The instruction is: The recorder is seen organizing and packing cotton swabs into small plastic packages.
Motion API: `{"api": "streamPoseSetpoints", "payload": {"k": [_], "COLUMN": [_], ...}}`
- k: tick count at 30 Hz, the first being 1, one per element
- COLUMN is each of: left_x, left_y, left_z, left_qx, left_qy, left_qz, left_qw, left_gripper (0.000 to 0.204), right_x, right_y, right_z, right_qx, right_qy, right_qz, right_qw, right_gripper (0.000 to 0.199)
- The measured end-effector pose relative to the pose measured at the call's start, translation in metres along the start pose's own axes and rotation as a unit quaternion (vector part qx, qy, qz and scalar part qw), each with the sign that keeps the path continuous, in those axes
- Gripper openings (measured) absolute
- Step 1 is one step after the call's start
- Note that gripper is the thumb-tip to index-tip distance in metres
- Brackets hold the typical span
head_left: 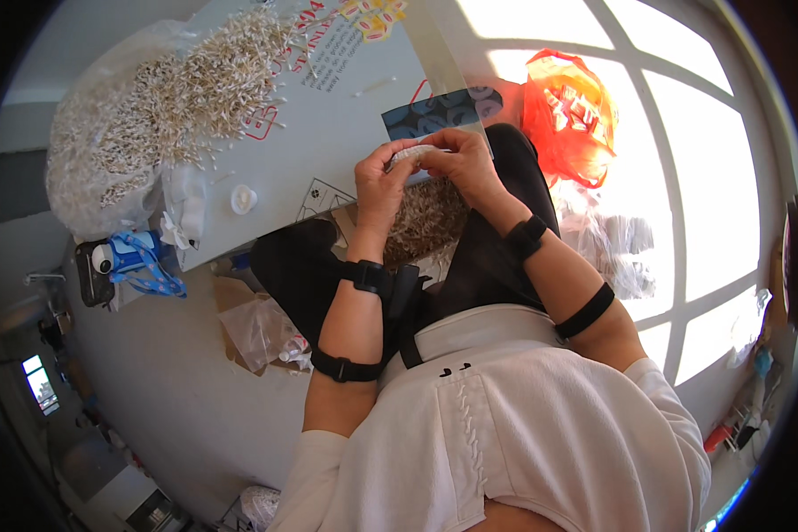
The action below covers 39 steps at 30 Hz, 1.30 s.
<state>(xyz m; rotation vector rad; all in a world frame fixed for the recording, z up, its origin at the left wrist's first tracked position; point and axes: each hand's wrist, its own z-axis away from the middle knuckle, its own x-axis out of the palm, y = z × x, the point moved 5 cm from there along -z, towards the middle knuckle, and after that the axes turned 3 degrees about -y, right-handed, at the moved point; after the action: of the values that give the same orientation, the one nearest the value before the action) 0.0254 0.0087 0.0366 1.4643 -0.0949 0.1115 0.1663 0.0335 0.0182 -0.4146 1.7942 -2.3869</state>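
My left hand (379, 184) and my right hand (468, 168) meet at the table's near edge, fingers curled around a bundle of cotton swabs (411, 154) with white tips showing. Both thumbs press in on it from the near side. Beneath my hands, between my legs, lies a mass of loose cotton swabs (429, 217); whatever holds them is mostly hidden. Just beyond my fingers a dark blue patterned sheet (430, 113) lies on the table (297, 160).
A large heap of cotton swabs (226, 71) spills from a clear plastic bag (84, 142) at the far left. Nearer stand a small white round lid (243, 199) and blue items (142, 262). Yellow labels (377, 19) lie far back. An orange bag (585, 146) of packets sits right, a cardboard box (238, 341) below left.
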Motion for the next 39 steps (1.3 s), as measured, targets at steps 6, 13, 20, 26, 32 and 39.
{"api": "streamPoseSetpoints", "payload": {"k": [6, 13, 20, 26, 32, 39], "left_x": [-0.021, -0.018, -0.008, 0.005, 0.002, -0.003], "left_y": [-0.001, 0.002, 0.039, 0.041, 0.041, 0.025], "left_z": [0.004, 0.013, 0.026, 0.038, 0.030, 0.020], "left_qx": [-0.011, -0.089, -0.096, -0.068, 0.015, 0.012], "left_qy": [-0.034, -0.037, 0.055, 0.073, 0.114, 0.128], "left_qz": [-0.100, -0.070, 0.104, 0.005, -0.111, -0.165], "left_qw": [0.994, 0.993, 0.988, 0.995, 0.987, 0.978], "left_gripper": [0.025, 0.021, 0.035, 0.024, 0.022, 0.021], "right_x": [-0.004, 0.001, 0.000, 0.012, 0.005, 0.013], "right_y": [0.000, 0.002, 0.008, 0.015, 0.009, -0.014], "right_z": [0.008, 0.011, 0.013, 0.017, 0.021, 0.016], "right_qx": [0.087, 0.132, 0.188, 0.212, 0.051, -0.032], "right_qy": [0.015, 0.004, -0.010, -0.007, 0.039, -0.061], "right_qz": [-0.225, -0.223, -0.332, -0.420, -0.061, 0.017], "right_qw": [0.970, 0.966, 0.924, 0.882, 0.996, 0.997], "right_gripper": [0.015, 0.011, 0.013, 0.014, 0.017, 0.027]}}
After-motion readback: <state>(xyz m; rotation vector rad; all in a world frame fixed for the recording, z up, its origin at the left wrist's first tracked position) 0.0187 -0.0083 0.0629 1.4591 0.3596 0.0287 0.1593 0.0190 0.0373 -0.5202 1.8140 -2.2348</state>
